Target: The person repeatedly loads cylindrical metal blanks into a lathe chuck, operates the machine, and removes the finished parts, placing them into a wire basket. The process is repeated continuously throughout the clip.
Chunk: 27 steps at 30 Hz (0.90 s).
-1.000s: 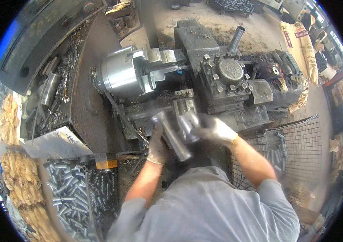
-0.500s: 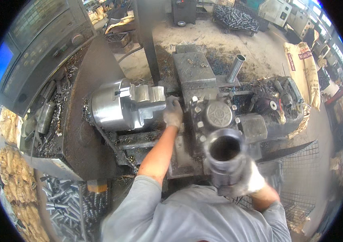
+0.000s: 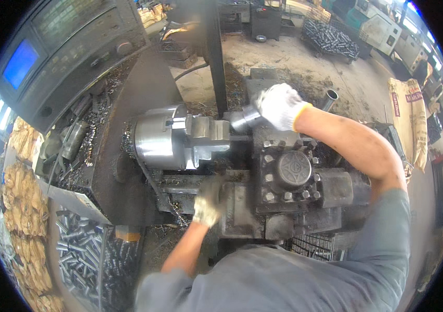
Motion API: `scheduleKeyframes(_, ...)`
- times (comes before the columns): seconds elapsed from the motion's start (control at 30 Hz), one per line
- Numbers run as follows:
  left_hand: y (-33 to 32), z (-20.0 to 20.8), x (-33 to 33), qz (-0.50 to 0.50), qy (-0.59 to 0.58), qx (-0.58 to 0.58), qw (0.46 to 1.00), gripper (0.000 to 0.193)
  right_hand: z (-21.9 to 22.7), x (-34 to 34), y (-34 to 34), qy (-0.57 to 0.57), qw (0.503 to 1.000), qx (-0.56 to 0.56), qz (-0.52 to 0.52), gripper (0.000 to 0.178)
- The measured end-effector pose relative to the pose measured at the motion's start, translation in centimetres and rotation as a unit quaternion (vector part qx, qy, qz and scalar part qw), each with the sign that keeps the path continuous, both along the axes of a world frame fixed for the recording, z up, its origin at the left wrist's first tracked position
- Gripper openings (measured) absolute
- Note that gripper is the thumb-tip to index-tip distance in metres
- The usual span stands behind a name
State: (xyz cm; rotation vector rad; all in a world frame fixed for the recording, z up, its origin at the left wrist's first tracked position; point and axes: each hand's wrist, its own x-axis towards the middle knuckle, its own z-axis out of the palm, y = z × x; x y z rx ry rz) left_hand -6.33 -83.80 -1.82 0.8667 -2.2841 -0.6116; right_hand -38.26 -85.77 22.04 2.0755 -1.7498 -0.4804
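My right hand (image 3: pixel 282 106), in a white knit glove, reaches over the far side of the tool post (image 3: pixel 293 169). Its fingers are wrapped round one end of a short grey metal tube (image 3: pixel 243 120). The tube's other end points left toward the stepped jaws (image 3: pixel 208 132) of the lathe chuck (image 3: pixel 154 139), a little apart from them. My left hand (image 3: pixel 210 204), gloved too, is low over the lathe bed, in front of the chuck jaws. Motion smears its fingers, so their pose is unclear.
An upright steel pipe (image 3: pixel 330 99) stands behind the tool post. Metal chips lie on the tray (image 3: pixel 89 140) at left. Tube pieces (image 3: pixel 81 255) fill a bin at lower left. A loaded wire cart (image 3: pixel 331 39) stands far back; a paper sack (image 3: pixel 408 119) is at right.
My right hand has gone from near my chest up and across to the far side of the tool post, carrying the tube. My left hand has drawn back from beside the jaws toward me.
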Motion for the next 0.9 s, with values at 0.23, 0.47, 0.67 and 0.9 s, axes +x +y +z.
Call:
scheduleKeyframes(0.23, 7.9, -8.3, 21.4, 0.331, 0.322, 0.404, 0.790, 0.015, -8.3, 0.6, -4.3, -0.328, 0.912, 0.229, -0.094, 0.075)
scheduleKeyframes(0.47, 2.4, -7.4, 33.4, 0.418, 0.570, 0.367, 0.605, 0.032, -8.9, -0.1, -6.2, -0.319, 0.878, 0.318, -0.160, 0.071)
scheduleKeyframes(0.67, 2.8, -4.4, 36.5, 0.124, 0.563, 0.562, 0.593, 0.026, -10.5, 1.2, -6.9, -0.491, 0.833, 0.238, -0.092, 0.058)
scheduleKeyframes(0.9, 2.4, -6.8, 35.2, 0.452, 0.384, 0.304, 0.745, 0.041, -7.4, 2.9, -4.7, -0.391, 0.897, 0.141, -0.148, 0.083)
